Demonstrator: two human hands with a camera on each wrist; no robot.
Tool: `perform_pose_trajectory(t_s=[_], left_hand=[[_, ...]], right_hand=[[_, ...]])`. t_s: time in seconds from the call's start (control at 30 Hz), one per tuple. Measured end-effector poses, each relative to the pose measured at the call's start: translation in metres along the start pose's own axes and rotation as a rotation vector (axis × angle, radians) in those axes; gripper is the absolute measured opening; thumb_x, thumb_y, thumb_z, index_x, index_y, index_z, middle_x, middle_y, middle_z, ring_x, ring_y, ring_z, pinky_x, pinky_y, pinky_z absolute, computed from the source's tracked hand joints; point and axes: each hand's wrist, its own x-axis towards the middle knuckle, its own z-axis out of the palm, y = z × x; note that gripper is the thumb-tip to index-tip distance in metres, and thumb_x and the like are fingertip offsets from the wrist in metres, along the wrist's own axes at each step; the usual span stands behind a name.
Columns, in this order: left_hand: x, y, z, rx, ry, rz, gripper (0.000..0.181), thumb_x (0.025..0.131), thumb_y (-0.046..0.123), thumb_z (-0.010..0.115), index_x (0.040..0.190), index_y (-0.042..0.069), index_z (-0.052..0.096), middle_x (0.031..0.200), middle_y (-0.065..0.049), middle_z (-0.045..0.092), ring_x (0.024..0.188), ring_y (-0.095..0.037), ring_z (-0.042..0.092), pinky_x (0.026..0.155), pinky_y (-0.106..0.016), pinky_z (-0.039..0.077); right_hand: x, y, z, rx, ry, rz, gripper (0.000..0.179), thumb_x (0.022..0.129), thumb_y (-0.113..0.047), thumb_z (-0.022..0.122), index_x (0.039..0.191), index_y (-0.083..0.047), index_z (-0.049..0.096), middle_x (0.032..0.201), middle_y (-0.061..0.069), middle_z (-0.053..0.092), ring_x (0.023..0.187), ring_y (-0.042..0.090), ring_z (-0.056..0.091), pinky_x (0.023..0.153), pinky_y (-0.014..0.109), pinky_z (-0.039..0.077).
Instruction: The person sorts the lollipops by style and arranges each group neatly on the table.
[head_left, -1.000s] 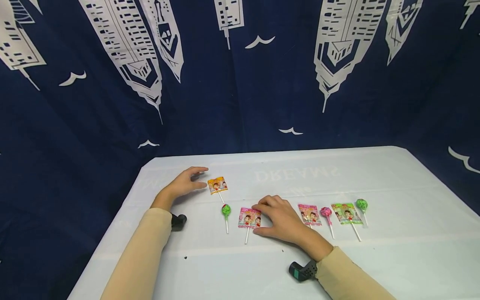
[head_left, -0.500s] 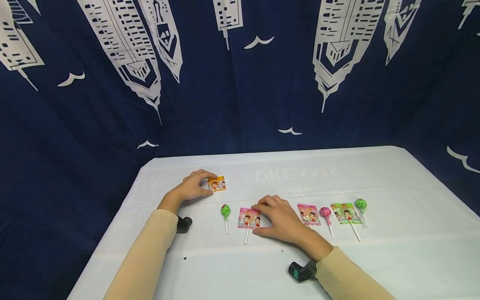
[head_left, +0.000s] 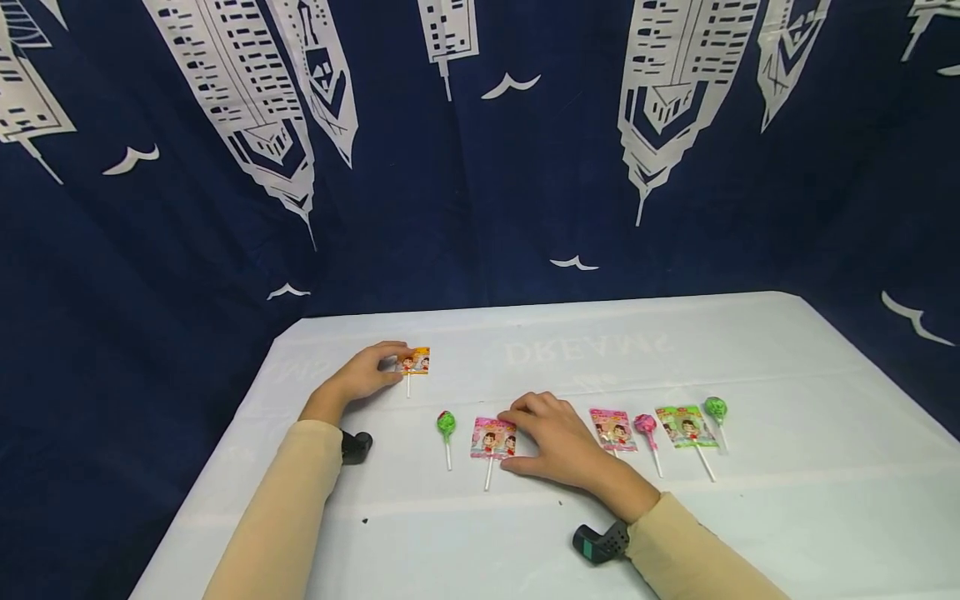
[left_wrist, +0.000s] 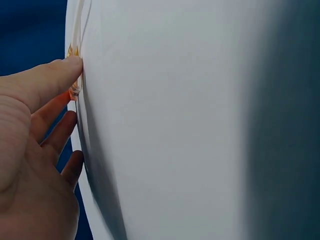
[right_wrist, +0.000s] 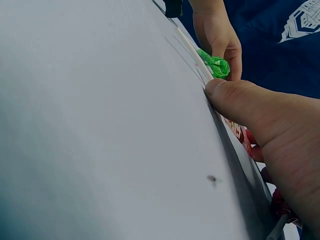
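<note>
At the table's back left, my left hand (head_left: 362,375) pinches a flat lollipop in an orange wrapper (head_left: 420,360), its white stick pointing toward me. The left wrist view shows the thumb over the orange wrapper's edge (left_wrist: 74,93); most of it is hidden. My right hand (head_left: 561,446) holds a flat pink-wrapped lollipop (head_left: 487,437) by its right side, thumb at the lower corner and index finger at the upper one. A round green lollipop (head_left: 446,423) lies just left of the pink one, touched by neither hand.
Right of my right hand lie another flat pink lollipop (head_left: 613,429), a round pink one (head_left: 647,425), a flat green one (head_left: 686,427) and a round green one (head_left: 716,408). They rest on a white-covered table (head_left: 465,542). A dark blue printed curtain (head_left: 517,192) hangs behind.
My left hand has reached the orange-wrapped lollipop, taken hold of it and moved it left and slightly back. The right hand has stayed at the pink-wrapped lollipop.
</note>
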Motion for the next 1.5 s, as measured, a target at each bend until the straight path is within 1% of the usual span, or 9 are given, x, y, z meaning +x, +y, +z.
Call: perform_pose_trajectory(t_s=[0.17,0.4,0.57,0.67,0.87,1.03,1.13,1.33,1.5], left_hand=[[-0.006,-0.011,-0.001,-0.061,0.035,-0.065,0.052,0.093,0.011,0.067,0.143,0.013,0.055,0.160,-0.013,0.038,0.151,-0.039,0.028,0.123,-0.057,0.022],[-0.014,-0.025,0.001,-0.131,0.075,-0.060,0.053,0.092,0.009,0.067,0.143,0.011,0.054,0.160,-0.012,0.038,0.150,-0.039,0.029,0.123,-0.055,0.022],[-0.016,-0.029,0.002,-0.143,0.083,-0.044,0.052,0.092,0.008,0.066,0.143,0.009,0.055,0.160,-0.012,0.039,0.150,-0.038,0.030,0.123,-0.054,0.023],[-0.016,-0.030,0.002,-0.152,0.090,-0.050,0.051,0.092,0.007,0.066,0.142,0.008,0.055,0.160,-0.011,0.039,0.151,-0.038,0.029,0.123,-0.053,0.023],[-0.014,-0.027,0.003,-0.172,0.085,-0.087,0.051,0.093,0.009,0.066,0.143,0.010,0.055,0.161,-0.008,0.039,0.152,-0.036,0.027,0.124,-0.053,0.020],[-0.009,-0.024,0.004,-0.186,0.084,-0.106,0.053,0.092,0.010,0.068,0.143,0.012,0.055,0.161,-0.006,0.039,0.152,-0.034,0.026,0.125,-0.053,0.019],[-0.006,-0.022,0.005,-0.184,0.081,-0.104,0.053,0.092,0.011,0.068,0.143,0.014,0.055,0.161,-0.006,0.038,0.153,-0.034,0.026,0.125,-0.053,0.020],[-0.003,-0.019,0.004,-0.159,0.077,-0.101,0.052,0.092,0.010,0.068,0.142,0.014,0.056,0.161,-0.006,0.039,0.153,-0.033,0.027,0.125,-0.053,0.020],[-0.003,-0.019,0.003,-0.161,0.082,-0.106,0.052,0.091,0.011,0.069,0.142,0.015,0.057,0.160,-0.005,0.039,0.153,-0.032,0.027,0.125,-0.052,0.020]], right_hand=[[0.002,-0.003,0.002,0.011,0.004,-0.015,0.061,0.077,-0.052,0.079,0.128,-0.021,0.067,0.119,-0.004,0.061,0.111,0.015,0.053,0.093,0.040,0.045],[0.004,-0.005,0.003,0.025,0.005,-0.026,0.059,0.078,-0.050,0.079,0.129,-0.022,0.067,0.119,-0.004,0.060,0.110,0.016,0.053,0.092,0.040,0.045],[0.004,-0.006,0.004,0.059,0.005,-0.031,0.054,0.079,-0.048,0.079,0.128,-0.030,0.067,0.119,-0.004,0.061,0.112,0.016,0.053,0.093,0.042,0.044],[0.004,-0.006,0.006,0.074,0.012,-0.034,0.050,0.080,-0.048,0.079,0.126,-0.034,0.068,0.119,-0.004,0.061,0.111,0.016,0.053,0.092,0.042,0.044],[0.003,-0.004,0.006,0.096,0.019,-0.019,0.047,0.079,-0.044,0.080,0.124,-0.035,0.069,0.118,-0.005,0.061,0.111,0.015,0.053,0.094,0.043,0.045],[0.006,-0.004,-0.001,0.101,-0.008,-0.006,0.046,0.080,-0.041,0.080,0.124,-0.033,0.069,0.119,-0.005,0.060,0.110,0.015,0.054,0.092,0.041,0.046],[0.009,-0.002,-0.009,0.109,-0.034,-0.001,0.047,0.079,-0.039,0.081,0.124,-0.030,0.069,0.119,-0.003,0.060,0.109,0.016,0.055,0.092,0.043,0.047],[0.025,0.010,-0.022,0.102,-0.083,-0.010,0.048,0.080,-0.034,0.081,0.125,-0.026,0.068,0.118,-0.001,0.060,0.110,0.019,0.056,0.093,0.045,0.048],[0.044,0.018,-0.032,0.142,-0.130,-0.027,0.047,0.080,-0.029,0.082,0.124,-0.022,0.069,0.118,0.001,0.061,0.110,0.022,0.056,0.094,0.043,0.050]])
